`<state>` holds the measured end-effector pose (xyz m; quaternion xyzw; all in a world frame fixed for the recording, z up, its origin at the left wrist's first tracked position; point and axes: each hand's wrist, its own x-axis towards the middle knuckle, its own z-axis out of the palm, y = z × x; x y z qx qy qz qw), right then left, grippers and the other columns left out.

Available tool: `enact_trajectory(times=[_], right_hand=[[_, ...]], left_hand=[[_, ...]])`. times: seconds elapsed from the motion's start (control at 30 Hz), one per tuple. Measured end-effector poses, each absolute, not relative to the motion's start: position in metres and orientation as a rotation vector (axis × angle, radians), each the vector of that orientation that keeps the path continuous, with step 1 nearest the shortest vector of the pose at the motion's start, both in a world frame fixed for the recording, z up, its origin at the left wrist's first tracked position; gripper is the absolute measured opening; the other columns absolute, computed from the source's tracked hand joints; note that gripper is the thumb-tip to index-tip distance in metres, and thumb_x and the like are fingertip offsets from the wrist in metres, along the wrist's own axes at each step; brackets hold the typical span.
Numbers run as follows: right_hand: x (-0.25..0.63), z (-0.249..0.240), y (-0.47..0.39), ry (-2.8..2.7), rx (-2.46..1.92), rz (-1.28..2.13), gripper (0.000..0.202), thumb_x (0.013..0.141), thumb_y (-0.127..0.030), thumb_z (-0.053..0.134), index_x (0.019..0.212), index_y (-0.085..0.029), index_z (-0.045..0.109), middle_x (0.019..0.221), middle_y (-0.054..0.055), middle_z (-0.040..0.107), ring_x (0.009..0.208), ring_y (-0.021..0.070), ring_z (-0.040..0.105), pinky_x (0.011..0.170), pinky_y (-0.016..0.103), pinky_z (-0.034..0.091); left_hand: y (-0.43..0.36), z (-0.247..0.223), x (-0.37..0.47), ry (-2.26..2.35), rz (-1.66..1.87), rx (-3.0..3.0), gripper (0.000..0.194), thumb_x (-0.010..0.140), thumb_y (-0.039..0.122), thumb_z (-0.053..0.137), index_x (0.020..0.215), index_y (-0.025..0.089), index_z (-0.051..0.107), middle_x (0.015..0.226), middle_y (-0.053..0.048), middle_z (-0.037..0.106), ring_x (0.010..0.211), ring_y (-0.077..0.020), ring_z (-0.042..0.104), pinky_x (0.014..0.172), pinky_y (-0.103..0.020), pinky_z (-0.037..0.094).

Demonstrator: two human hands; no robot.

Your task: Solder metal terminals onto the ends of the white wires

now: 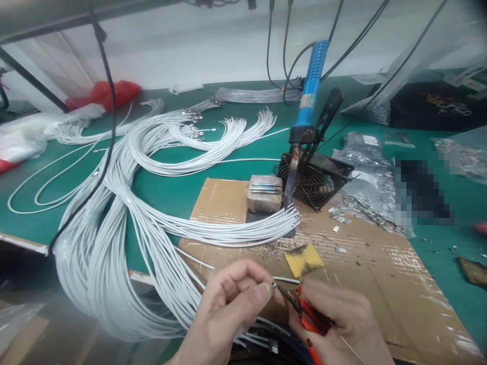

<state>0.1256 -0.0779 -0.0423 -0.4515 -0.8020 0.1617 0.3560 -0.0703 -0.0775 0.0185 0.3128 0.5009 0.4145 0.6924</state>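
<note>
My left hand (234,309) is closed, thumb and fingertips pinching the end of a white cable, where small coloured wire ends (274,286) show at the tip. My right hand (342,314) is wrapped round small red-handled pliers (310,320). Their dark jaws reach up to the wire ends at my left fingertips; whether they bite on them I cannot tell. A thin wire (352,350) sticks out below my right hand. Just beyond my hands, a bundle of white cables (228,232) lies with its cut ends on the cardboard.
A blue-handled soldering iron (314,76) stands tip down beside a black fan (314,182) and a grey block (265,195). A yellow sponge (304,259) lies on the cardboard (380,284). Loose metal connectors (365,215) spread at right. More cables (95,263) hang over the left edge.
</note>
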Motion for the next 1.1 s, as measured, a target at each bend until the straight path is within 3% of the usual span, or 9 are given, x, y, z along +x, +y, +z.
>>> enact_trajectory(times=[0.5, 0.83, 1.1], right_hand=[[0.13, -0.041, -0.077, -2.109, -1.12, 0.35, 0.032, 0.083, -0.009, 0.063, 0.063, -0.02, 0.041, 0.058, -0.007, 0.041, 0.048, 0.0041, 0.039, 0.049, 0.019, 0.028], [0.135, -0.042, -0.08, -2.081, -1.091, 0.201, 0.034, 0.088, -0.009, 0.067, 0.065, -0.02, 0.044, 0.061, -0.006, 0.038, 0.053, 0.0079, 0.033, 0.052, 0.023, 0.026], [0.112, -0.055, -0.092, -1.917, -1.186, 0.17, 0.03, 0.088, -0.01, 0.064, 0.063, -0.02, 0.05, 0.056, -0.005, 0.043, 0.049, 0.0086, 0.038, 0.05, 0.024, 0.03]], left_hand=[[-0.078, 0.023, -0.068, 1.141, 0.919, 0.675, 0.025, 0.08, 0.04, 0.083, 0.078, 0.016, 0.077, 0.059, 0.003, 0.053, 0.05, -0.007, 0.023, 0.049, -0.025, 0.016], [-0.077, 0.023, -0.07, 1.131, 0.867, 0.644, 0.026, 0.077, 0.039, 0.084, 0.077, 0.015, 0.074, 0.058, 0.005, 0.046, 0.052, -0.0075, 0.028, 0.05, -0.025, 0.018], [-0.078, 0.02, -0.063, 1.124, 0.907, 0.647, 0.032, 0.078, 0.046, 0.086, 0.081, 0.016, 0.074, 0.055, 0.009, 0.035, 0.051, -0.0078, 0.022, 0.049, -0.025, 0.015]])
